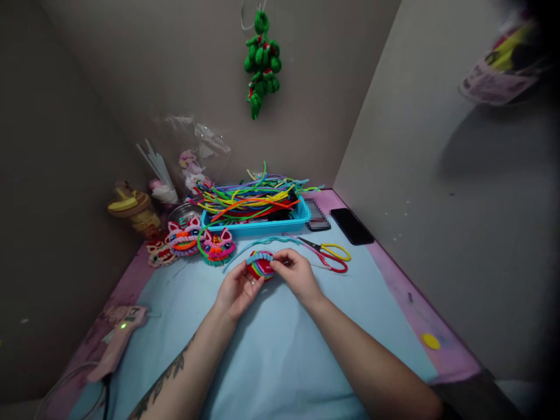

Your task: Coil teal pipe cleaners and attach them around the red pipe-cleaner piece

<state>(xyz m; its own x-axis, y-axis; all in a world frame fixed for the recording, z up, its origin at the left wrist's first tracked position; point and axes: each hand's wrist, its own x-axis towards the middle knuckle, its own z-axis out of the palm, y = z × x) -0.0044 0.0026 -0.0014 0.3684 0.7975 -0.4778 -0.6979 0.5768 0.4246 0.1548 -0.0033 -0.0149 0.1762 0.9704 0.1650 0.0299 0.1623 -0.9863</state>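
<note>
Between my two hands is a small craft piece [261, 268] of red, green, yellow and purple pipe cleaners. A light blue twisted pipe cleaner [259, 257] runs along its top edge. My left hand [239, 290] grips the piece from the left and below, fingers closed round its side. At the right end of the blue strip, my right hand [298, 273] pinches with thumb and forefinger. Just beyond the hands, a loose teal pipe cleaner [249, 245] lies on the light blue cloth. Scissors [330, 254] with yellow and red handles rest right of my right hand.
A blue basket [258, 227] full of colourful pipe cleaners stands at the back. Finished animal heads [219, 246] sit left of it. A pink glue gun [120, 341] with a lit green light lies at the left, its cable trailing. A black phone [352, 226] lies at the right.
</note>
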